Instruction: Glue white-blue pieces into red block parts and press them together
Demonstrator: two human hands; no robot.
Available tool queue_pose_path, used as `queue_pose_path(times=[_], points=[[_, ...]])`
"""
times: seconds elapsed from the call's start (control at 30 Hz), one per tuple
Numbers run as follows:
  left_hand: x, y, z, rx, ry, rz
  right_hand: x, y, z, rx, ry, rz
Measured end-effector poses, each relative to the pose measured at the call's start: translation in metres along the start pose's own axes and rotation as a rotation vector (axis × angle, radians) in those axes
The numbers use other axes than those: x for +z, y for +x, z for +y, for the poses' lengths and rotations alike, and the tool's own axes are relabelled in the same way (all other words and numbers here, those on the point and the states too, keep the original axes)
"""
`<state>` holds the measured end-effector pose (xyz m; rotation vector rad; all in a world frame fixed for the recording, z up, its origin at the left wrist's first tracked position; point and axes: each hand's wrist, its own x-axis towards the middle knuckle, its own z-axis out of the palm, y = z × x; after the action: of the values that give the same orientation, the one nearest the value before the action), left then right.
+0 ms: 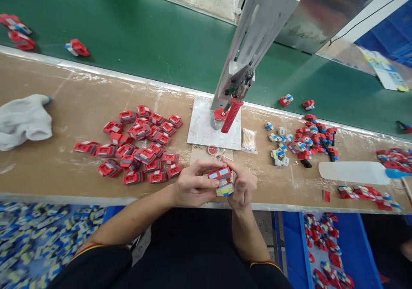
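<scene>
Close to the table's front edge, my left hand is closed on a small toy car, red and grey with light-blue windows and a white-and-yellow lower part. My right hand closes on the same toy from the other side, fingers curled and partly hidden. Just beyond my fingertips lie a small round pot of red and a thin white stick; whether fingers touch the stick I cannot tell. Left of my hands spreads a heap of red-and-grey car shells.
A toggle press with a red handle stands on a metal plate ahead. Cotton swabs lie beside it. Toy pieces and a white spatula are to the right. Behind runs a green belt; blue bins sit below.
</scene>
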<state>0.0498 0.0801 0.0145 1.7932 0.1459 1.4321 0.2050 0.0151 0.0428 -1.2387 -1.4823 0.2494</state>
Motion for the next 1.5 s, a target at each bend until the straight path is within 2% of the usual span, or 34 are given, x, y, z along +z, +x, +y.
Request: queue_pose_path(times=[0.07, 0.17, 0.4, 0.57, 0.73, 0.87, 0.97, 1.07, 1.2, 1.4, 1.5], points=[[-0.002, 0.004, 0.0, 0.021, 0.011, -0.002, 0.004, -0.003, -0.001, -0.038, 0.005, 0.07], [-0.004, 0.006, -0.001, 0.04, 0.026, -0.023, 0.008, -0.002, -0.005, -0.068, 0.005, 0.109], [-0.001, -0.004, -0.004, -0.085, -0.149, 0.005, 0.018, 0.004, -0.011, 0.027, -0.033, 0.224], [-0.001, -0.002, -0.007, -0.077, -0.111, 0.035, 0.019, 0.009, -0.014, 0.071, -0.029, 0.185], [-0.008, 0.012, -0.003, -0.031, -0.023, -0.052, 0.007, 0.015, -0.016, 0.116, -0.07, 0.091], [-0.012, 0.024, 0.01, -0.099, 0.067, -0.126, 0.0, 0.011, -0.015, 0.091, -0.026, 0.084], [-0.004, 0.026, 0.022, -0.166, 0.036, -0.151, 0.0, 0.004, -0.016, 0.059, 0.033, 0.17], [0.01, 0.02, 0.03, -0.231, -0.049, -0.107, 0.002, -0.002, -0.017, 0.105, 0.031, 0.266], [0.025, 0.004, 0.032, -0.318, -0.156, -0.021, 0.001, -0.005, -0.017, 0.157, 0.039, 0.256], [0.025, -0.003, 0.032, -0.177, -0.033, -0.019, -0.005, -0.007, -0.02, 0.093, 0.061, 0.233], [0.023, 0.001, 0.031, -0.201, -0.066, -0.02, -0.005, -0.003, -0.016, 0.038, 0.079, 0.227]])
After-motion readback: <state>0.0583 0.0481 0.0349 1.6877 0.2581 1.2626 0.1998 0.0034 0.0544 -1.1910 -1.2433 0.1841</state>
